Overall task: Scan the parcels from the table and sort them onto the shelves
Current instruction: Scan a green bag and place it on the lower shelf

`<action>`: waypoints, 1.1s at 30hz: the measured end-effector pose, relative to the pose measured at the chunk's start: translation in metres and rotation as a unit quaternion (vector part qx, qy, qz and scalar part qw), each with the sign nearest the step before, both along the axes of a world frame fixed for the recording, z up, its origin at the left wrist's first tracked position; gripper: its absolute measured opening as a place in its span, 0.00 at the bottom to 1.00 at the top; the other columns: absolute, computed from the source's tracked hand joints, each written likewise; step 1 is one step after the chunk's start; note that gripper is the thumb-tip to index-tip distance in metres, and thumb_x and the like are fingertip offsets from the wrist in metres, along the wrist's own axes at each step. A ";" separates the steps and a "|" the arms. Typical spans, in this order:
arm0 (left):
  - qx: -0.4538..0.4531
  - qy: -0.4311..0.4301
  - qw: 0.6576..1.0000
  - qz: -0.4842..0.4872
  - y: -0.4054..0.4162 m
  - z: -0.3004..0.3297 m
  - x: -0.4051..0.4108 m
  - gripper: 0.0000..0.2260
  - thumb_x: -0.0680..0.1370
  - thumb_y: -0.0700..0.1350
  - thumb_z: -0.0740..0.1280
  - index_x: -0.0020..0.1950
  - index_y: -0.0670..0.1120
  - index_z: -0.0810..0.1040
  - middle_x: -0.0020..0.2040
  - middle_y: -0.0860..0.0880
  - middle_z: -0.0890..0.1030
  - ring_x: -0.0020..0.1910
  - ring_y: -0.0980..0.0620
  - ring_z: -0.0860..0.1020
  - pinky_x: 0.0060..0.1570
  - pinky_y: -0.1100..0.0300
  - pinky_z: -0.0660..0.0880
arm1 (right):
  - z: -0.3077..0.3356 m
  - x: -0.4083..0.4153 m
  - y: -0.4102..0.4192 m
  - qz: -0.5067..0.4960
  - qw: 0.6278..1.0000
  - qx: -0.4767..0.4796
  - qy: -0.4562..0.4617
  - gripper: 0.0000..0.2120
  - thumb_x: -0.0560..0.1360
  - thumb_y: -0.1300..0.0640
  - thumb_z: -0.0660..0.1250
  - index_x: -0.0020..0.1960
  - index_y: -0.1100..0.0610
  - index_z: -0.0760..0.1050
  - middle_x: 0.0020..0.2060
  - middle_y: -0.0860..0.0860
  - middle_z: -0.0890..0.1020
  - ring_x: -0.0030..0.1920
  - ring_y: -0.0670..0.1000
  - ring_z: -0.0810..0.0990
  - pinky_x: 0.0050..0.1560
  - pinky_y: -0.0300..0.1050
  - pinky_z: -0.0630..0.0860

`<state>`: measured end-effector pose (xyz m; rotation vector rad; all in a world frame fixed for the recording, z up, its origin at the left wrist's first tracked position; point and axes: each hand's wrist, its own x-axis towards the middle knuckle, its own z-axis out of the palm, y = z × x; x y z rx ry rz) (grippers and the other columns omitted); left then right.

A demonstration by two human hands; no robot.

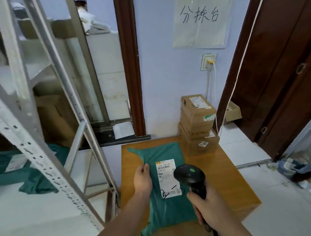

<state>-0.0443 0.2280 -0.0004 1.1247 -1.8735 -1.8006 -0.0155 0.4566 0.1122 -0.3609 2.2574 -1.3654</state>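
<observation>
Green plastic wraps the parcel in hand: a soft mailer bag (165,187) lying flat on the small wooden table (219,172), its white shipping label (167,178) facing up. The left hand (142,179) pinches the bag's left edge just beside the label, thumb and fingers closed on the film. The right hand (210,208) is wrapped around the grip of a black handheld barcode scanner (190,176), whose head hangs over the label's right side and covers part of it.

The scan looks to be the step in hand, and it is where trouble could start. The film is slack and wrinkled, so a tug from the left hand could crease the label and spoil the read. The scanner head sits very close; held so near or off the barcode near the label's top, it may miss or pick up the lower code instead.

A stack of cardboard boxes (197,122) stands at the table's far right corner, just beside the bag; a careless sweep when lifting the bag toward the metal shelf rack (33,148) on the left could nudge it. More green bags (35,179) already lie on a lower shelf.
</observation>
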 end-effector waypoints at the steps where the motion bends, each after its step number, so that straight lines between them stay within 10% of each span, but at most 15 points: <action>1: 0.005 0.001 1.000 0.006 -0.001 -0.001 0.012 0.14 0.86 0.51 0.60 0.50 0.43 0.77 0.47 0.41 0.82 0.45 0.45 0.79 0.53 0.42 0.78 | 0.001 0.008 0.000 0.010 1.000 0.000 0.003 0.04 0.79 0.60 0.67 0.49 0.54 0.72 0.24 0.53 0.74 0.23 0.50 0.73 0.29 0.46 0.72; 11: 0.014 0.006 0.993 0.117 0.026 -0.004 0.137 0.14 0.85 0.54 0.59 0.51 0.48 0.78 0.50 0.46 0.84 0.51 0.46 0.82 0.61 0.42 0.77 | 0.004 0.074 0.036 0.154 0.988 -0.003 0.002 0.05 0.79 0.59 0.67 0.52 0.52 0.73 0.27 0.56 0.76 0.24 0.53 0.75 0.29 0.46 0.72; 18: 0.034 0.024 0.966 0.253 0.057 -0.001 0.258 0.15 0.86 0.50 0.60 0.46 0.41 0.73 0.46 0.38 0.80 0.44 0.45 0.77 0.46 0.50 0.72 | -0.004 0.138 0.048 0.243 0.970 -0.002 -0.018 0.05 0.78 0.57 0.68 0.51 0.51 0.73 0.27 0.54 0.76 0.25 0.53 0.74 0.29 0.47 0.74; 33: -0.022 0.020 0.899 0.437 -0.014 0.011 0.466 0.14 0.86 0.51 0.58 0.50 0.44 0.76 0.47 0.44 0.82 0.50 0.43 0.81 0.57 0.42 0.77 | -0.003 0.277 -0.068 0.385 0.922 -0.010 -0.022 0.05 0.78 0.58 0.68 0.52 0.51 0.73 0.28 0.56 0.74 0.24 0.51 0.73 0.27 0.45 0.73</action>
